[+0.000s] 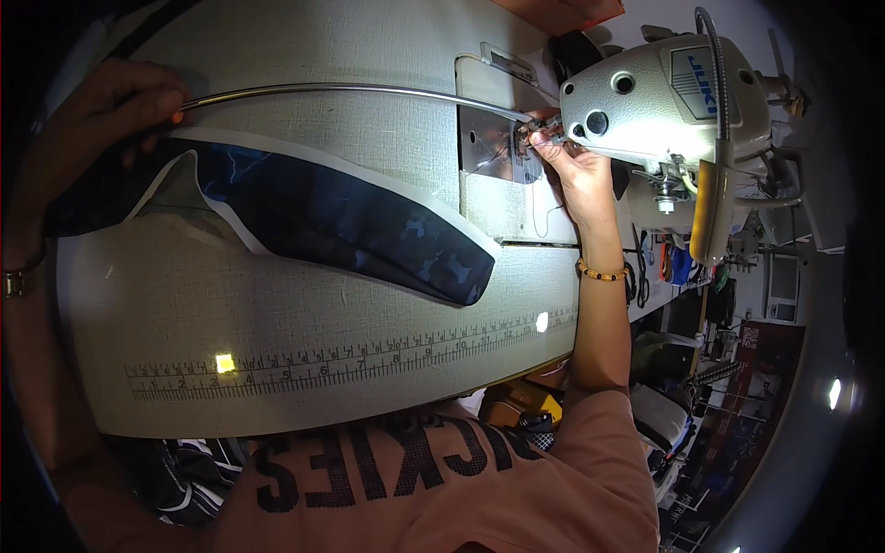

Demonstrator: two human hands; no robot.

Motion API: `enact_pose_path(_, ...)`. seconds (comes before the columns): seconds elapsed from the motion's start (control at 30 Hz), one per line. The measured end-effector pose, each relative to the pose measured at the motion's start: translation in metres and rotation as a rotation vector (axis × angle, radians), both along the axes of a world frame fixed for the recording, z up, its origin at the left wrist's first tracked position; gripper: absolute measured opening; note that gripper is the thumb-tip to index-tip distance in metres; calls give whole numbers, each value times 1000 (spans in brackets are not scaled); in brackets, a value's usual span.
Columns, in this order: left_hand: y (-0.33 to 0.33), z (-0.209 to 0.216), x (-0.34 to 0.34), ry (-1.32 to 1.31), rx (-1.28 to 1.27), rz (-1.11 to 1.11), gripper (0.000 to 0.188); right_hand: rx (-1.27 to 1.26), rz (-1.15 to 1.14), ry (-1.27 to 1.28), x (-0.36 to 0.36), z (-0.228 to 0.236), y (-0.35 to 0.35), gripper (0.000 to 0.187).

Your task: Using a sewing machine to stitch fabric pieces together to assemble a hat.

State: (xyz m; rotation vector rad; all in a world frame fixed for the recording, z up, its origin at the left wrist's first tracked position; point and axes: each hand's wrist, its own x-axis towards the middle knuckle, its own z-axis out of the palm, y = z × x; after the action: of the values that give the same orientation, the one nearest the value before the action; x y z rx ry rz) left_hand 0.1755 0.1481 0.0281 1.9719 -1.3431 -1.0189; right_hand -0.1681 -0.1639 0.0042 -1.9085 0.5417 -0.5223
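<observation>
A long narrow strip (350,88), dark with a shiny grey edge, stretches in a shallow arc across the sewing table. At the far left my left hand (124,106) is closed on one end of it; a small orange spot shows by the fingertips. The other end runs to the presser foot of a white sewing machine (645,101). There my right hand (585,180) has thumb and fingers pinched at the strip's end, with some fingers hidden by the machine head. A dark blue patterned fabric piece (350,221) with white edging lies between my arms, nearer me.
A metal needle plate (493,138) is set in the table (304,304). A printed ruler scale (369,364) runs along the near edge. A lamp on a flexible neck (714,203) lights the needle area. Loose thread (544,226) trails near my right wrist. Cluttered shelves stand to the right.
</observation>
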Motion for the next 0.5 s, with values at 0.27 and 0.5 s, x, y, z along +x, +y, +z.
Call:
enact_pose_path(0.27,0,-4,-4,-94,-143,3,33,-31,9,-11,0,-1,0,25)
enact_pose_path(0.5,3,-6,-4,-52,-145,41,33,30,-33,10,3,2,3,24)
